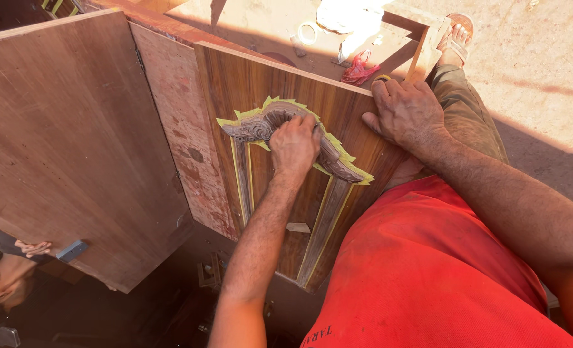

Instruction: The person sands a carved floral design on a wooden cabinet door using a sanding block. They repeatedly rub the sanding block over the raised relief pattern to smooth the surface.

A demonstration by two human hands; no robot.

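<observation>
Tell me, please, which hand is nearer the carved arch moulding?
Left: the left hand presses on the carved arch moulding; the right hand grips the panel's top edge beside it.

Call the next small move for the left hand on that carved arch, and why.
Probably slide the left hand along the carved arch toward its right end. It is pressed on the arch's middle, where yellow tape edges the carving, while the right hand braces the panel's top edge. The right stretch looks unworked, though I cannot tell what the hand holds.
</observation>
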